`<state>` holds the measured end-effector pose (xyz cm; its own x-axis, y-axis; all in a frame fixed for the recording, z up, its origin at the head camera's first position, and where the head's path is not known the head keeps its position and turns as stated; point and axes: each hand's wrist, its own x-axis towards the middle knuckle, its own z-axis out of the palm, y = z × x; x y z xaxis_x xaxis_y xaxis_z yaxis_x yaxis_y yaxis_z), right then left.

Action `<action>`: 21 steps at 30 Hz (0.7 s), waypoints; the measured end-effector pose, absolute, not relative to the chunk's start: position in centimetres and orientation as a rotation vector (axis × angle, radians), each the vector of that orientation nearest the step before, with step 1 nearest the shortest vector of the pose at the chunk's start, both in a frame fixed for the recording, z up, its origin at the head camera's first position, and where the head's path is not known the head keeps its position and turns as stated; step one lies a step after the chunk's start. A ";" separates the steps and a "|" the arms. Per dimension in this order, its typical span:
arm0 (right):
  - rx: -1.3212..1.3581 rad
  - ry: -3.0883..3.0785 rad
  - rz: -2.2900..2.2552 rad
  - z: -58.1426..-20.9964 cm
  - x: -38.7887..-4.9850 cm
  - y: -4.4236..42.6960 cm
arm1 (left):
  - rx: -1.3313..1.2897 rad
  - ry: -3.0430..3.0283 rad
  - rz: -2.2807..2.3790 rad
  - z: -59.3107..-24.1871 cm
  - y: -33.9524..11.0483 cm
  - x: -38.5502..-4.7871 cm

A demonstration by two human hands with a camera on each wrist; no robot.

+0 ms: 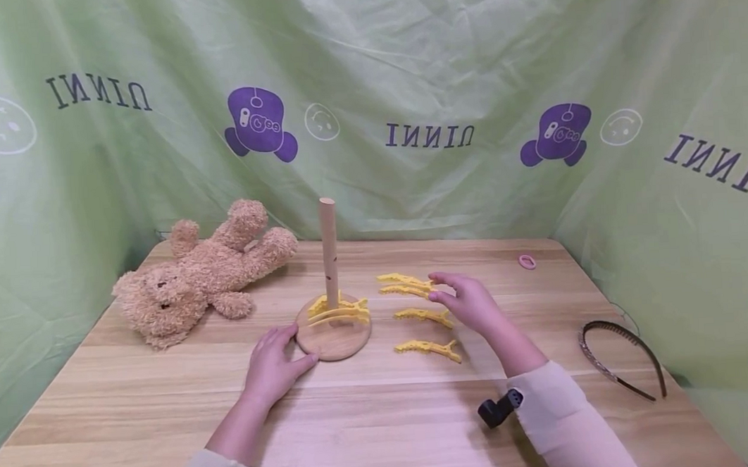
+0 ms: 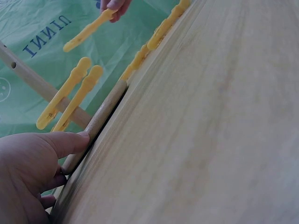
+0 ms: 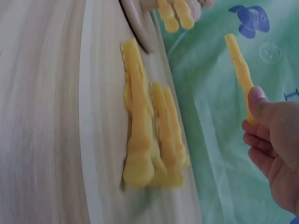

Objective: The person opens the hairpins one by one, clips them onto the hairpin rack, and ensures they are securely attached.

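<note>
From here, the right hand pinches one yellow clip by its end above the bench, and the left hand's fingers, gripping the round wooden base, should press steadily against sliding

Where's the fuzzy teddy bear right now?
In the head view, the teddy bear lies toward the back left of the table, to the left of the wooden stand that the left hand holds.
</note>
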<state>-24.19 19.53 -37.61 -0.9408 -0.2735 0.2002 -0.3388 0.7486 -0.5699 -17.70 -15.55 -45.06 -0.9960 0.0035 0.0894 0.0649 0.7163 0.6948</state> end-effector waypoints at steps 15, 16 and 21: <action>0.594 -2.863 0.890 -37.5 -25.1 12.3 | -0.055 -2.825 -1.154 -45.1 -15.5 -17.7; 0.607 -2.861 0.889 -37.6 -25.2 11.9 | -0.055 -2.826 -1.152 -45.1 -15.5 -17.7; 0.660 -2.860 0.901 -37.8 -25.5 10.3 | -0.048 -2.825 -1.153 -45.2 -15.6 -17.7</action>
